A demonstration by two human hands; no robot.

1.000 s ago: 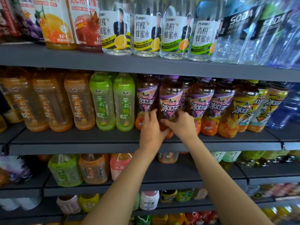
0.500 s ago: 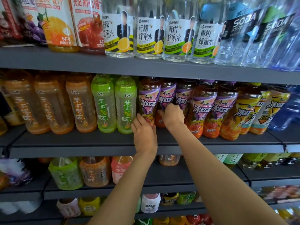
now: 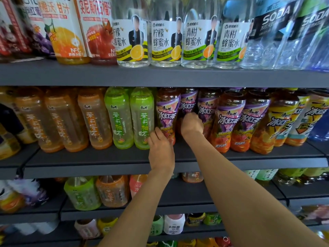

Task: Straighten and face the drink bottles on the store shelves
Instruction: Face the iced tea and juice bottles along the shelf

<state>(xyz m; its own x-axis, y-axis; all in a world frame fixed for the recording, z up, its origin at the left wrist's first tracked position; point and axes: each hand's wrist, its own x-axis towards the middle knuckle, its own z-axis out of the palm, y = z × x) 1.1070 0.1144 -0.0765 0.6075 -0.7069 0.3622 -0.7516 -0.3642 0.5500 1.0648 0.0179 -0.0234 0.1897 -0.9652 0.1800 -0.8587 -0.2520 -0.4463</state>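
- Left hand holds the base of the front purple-label tea bottle, set back from the shelf edge.
- Right hand grips the recessed bottle behind it.

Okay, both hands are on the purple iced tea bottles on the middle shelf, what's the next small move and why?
Probably draw the set-back bottle forward with the right hand, which reaches in beside it. It stands behind the front bottle that the left hand touches at the base, and behind the row to its right, so the facing has a gap there.
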